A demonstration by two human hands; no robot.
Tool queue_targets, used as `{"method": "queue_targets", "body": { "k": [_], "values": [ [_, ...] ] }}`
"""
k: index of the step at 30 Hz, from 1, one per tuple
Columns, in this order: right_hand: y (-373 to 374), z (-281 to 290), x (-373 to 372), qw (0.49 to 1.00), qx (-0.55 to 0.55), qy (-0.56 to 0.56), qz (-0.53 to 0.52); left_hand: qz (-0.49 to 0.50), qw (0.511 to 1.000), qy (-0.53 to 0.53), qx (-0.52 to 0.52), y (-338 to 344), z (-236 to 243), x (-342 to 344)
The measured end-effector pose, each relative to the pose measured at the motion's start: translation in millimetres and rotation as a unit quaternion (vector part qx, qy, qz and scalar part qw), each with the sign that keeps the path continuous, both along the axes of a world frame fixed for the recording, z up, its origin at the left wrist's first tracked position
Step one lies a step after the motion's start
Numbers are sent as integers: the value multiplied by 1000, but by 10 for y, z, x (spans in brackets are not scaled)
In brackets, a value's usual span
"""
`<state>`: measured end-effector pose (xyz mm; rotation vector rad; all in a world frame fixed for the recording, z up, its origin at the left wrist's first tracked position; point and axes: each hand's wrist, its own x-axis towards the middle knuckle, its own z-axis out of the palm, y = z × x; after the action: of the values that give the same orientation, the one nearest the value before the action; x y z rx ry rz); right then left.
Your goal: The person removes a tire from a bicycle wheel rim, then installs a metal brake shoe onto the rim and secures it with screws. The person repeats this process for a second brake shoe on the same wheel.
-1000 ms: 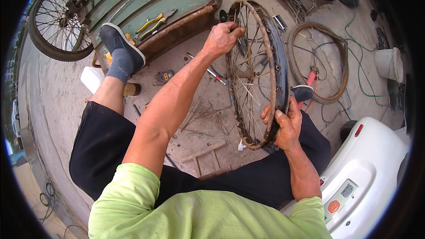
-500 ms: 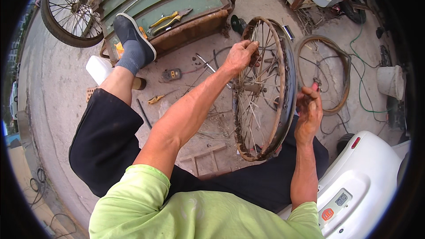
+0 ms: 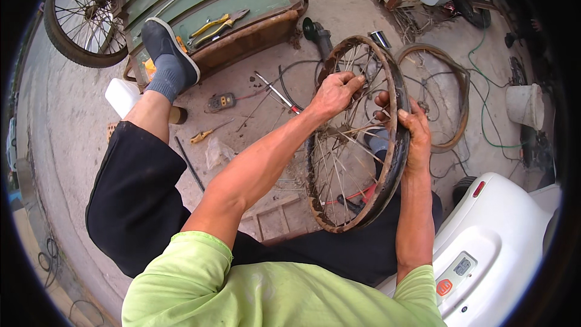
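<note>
A rusty bicycle wheel rim (image 3: 393, 163) stands upright and tilted above my lap, with thin spokes crossing inside it and no tyre on it. My left hand (image 3: 338, 93) reaches into the wheel from the left, its thumb and forefinger pinched on a spoke in the upper part. From the right, my right hand (image 3: 416, 136) wraps round the dark outer side of the rim. Its thumb lies over the edge and some fingertips show between the spokes. What those fingertips touch is unclear.
Left of the wheel lie a multimeter (image 3: 221, 102), a yellow-handled screwdriver (image 3: 201, 137) and a thin rod (image 3: 275, 91). Yellow-handled pliers (image 3: 221, 24) rest on a green metal cart (image 3: 266, 0). A loose tyre (image 3: 463, 106), a bucket (image 3: 525, 106) and a white scooter body (image 3: 493, 230) are at right.
My right hand has closed on the rim, after being half open beside it. The wheel has tilted and turned more face-up. My left hand stays pinched among the spokes, and the view has shifted slightly.
</note>
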<state>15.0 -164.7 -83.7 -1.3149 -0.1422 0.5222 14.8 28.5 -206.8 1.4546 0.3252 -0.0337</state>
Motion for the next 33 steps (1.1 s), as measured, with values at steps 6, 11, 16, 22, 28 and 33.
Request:
{"method": "queue_targets", "body": {
  "k": [6,11,16,22,28,33],
  "values": [
    [107,213,-169,999,18,-1,28,-30,997,-40,-52,195,174,-11],
    [40,36,-284,999,35,4,6,-30,994,-103,15,214,320,-4],
    [-75,-183,-356,1000,-1,-18,-2,-66,993,-89,43,213,319,-91],
    [-133,-95,-279,998,-55,-30,-25,-59,994,-89,30,125,320,-102],
    [-191,-92,-200,991,-92,-73,-58,-42,995,-88,4,218,277,-81],
    [-207,-45,-129,991,-92,-80,-63,-56,991,-112,-50,326,156,-204]
  ]
}}
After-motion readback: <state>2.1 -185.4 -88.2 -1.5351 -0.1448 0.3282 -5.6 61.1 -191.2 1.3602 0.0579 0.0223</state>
